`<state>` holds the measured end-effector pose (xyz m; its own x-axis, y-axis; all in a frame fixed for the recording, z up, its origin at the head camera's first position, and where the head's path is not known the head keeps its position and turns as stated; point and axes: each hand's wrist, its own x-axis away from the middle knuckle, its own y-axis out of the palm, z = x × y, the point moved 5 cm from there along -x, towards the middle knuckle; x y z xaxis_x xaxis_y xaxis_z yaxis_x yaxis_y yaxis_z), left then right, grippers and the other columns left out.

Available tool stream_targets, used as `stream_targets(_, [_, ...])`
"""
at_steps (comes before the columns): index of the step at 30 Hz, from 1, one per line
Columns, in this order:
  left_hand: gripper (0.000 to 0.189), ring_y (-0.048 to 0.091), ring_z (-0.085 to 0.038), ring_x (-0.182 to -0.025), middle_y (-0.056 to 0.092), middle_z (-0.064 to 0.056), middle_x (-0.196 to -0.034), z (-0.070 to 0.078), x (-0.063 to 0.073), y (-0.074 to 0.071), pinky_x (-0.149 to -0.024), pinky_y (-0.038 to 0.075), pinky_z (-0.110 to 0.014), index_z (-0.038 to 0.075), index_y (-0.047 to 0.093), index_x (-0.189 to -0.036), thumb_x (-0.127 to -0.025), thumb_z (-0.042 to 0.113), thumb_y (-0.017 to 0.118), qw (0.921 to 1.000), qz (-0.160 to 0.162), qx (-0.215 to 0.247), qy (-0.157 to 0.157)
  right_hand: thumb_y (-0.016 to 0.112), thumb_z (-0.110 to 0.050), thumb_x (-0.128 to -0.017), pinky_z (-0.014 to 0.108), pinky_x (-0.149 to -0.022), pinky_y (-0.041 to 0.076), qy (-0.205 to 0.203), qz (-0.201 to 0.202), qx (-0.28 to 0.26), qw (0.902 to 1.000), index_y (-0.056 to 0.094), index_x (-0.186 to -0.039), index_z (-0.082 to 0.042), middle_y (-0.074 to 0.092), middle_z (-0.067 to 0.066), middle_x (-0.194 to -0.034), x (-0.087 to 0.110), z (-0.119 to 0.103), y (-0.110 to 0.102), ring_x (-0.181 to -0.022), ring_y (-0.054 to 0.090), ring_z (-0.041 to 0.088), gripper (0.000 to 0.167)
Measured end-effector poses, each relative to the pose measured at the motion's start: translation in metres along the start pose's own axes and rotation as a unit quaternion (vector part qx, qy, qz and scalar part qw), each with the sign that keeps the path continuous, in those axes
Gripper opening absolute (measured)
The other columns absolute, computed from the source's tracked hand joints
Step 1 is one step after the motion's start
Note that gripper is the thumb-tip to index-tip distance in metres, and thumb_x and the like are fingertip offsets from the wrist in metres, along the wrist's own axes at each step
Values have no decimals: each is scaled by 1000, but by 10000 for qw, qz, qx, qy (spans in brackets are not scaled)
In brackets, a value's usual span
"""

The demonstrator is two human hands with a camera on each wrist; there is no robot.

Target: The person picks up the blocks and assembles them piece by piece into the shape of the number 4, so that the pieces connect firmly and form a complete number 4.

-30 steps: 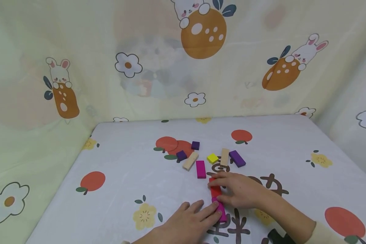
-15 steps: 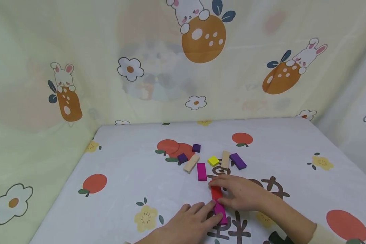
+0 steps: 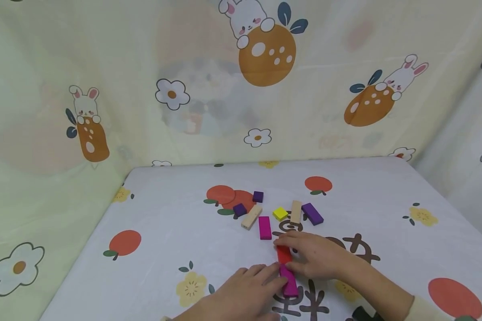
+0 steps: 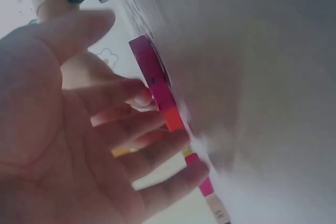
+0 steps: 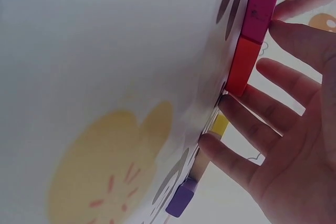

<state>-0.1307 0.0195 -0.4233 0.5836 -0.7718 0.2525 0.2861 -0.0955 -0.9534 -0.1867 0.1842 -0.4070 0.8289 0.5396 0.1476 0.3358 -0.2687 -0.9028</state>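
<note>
White cloth (image 3: 152, 249) bears, from left to right, the following. The left hand (image 3: 247, 290) has its fingers extended and parted, clamped on nothing, with two fingertips at the left side of the near pink block (image 3: 290, 289). Farther off lie one dark cube (image 3: 239, 210), a tan block (image 3: 251, 217), a second dark cube (image 3: 258, 196), the far pink block (image 3: 265, 228) and the yellow block (image 3: 280, 213). At centre, the red block (image 3: 284, 256) abuts the near pink block end to end; their common long axis runs away from the person, leaning slightly left at its far end. This join appears to be the governing relation. Beyond, a second tan block (image 3: 296, 212) lies just beside the purple block (image 3: 312, 214). The right hand (image 3: 319, 255), nearer the red block, flanks it from the right, thumb by the join, fingers extended and apparently not clamped.
</note>
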Motion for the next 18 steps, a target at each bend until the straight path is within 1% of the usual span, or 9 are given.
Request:
stream_targets(2, [73, 44, -18, -146, 37, 11, -165, -1, -2, -2, -108, 51, -46, 33, 41, -158, -95, 62, 63, 9998, 117, -35, -142, 81, -32, -88, 57, -103, 52, 6, 10, 15, 10000, 65, -138, -23, 62, 6, -143, 0, 0, 0, -134, 58, 32, 53])
stream_targets(4, [76, 43, -19, -147, 36, 10, -166, -2, -3, -4, -110, 49, -48, 30, 38, -160, -96, 64, 60, 9994, 239, -9, -260, 81, -32, -88, 57, -103, 52, 5, 21, 20, 10000, 64, -139, -22, 62, 6, -143, 0, -1, 0, -134, 58, 33, 54])
stream_targets(7, [79, 39, -24, -150, 30, 7, -169, -4, -6, -8, -113, 46, -51, 29, 33, -163, -97, 67, 54, 9984, 413, 88, -371, 80, -32, -88, 58, -103, 52, -27, 55, 60, 10000, 64, -140, -21, 62, 7, -144, 0, -1, -1, -135, 58, 33, 56])
stream_targets(9, [79, 35, -28, -153, 25, 5, -172, -6, -8, -8, -115, 43, -55, 28, 29, -164, -99, 68, 49, 9980, 428, 155, -437, 80, -33, -89, 58, -104, 52, -47, 68, 77, 9999, 63, -141, -21, 62, 7, -145, 0, -1, 0, -136, 57, 33, 57])
stream_targets(11, [78, 31, -31, -156, 21, 3, -173, -6, -12, -8, -116, 40, -59, 29, 28, -165, -100, 69, 46, 9979, 373, 146, -516, 80, -33, -89, 58, -104, 51, -63, 89, 91, 9999, 62, -142, -21, 61, 7, -145, 0, 0, 0, -136, 57, 33, 57])
stream_targets(14, [78, 27, -34, -157, 20, 2, -173, -7, -16, -5, -118, 35, -62, 31, 26, -165, -100, 68, 45, 9973, 195, 173, -688, 79, -33, -90, 58, -104, 52, -101, 120, 106, 9998, 62, -142, -21, 61, 7, -145, 1, -1, 0, -135, 58, 33, 57])
stream_targets(18, [77, 26, -36, -157, 20, 1, -173, -7, -21, -4, -119, 33, -63, 34, 24, -165, -99, 69, 44, 9964, 49, 214, -824, 79, -33, -89, 58, -103, 52, -107, 151, 123, 9998, 62, -142, -21, 62, 7, -144, 2, -1, -2, -134, 58, 33, 56])
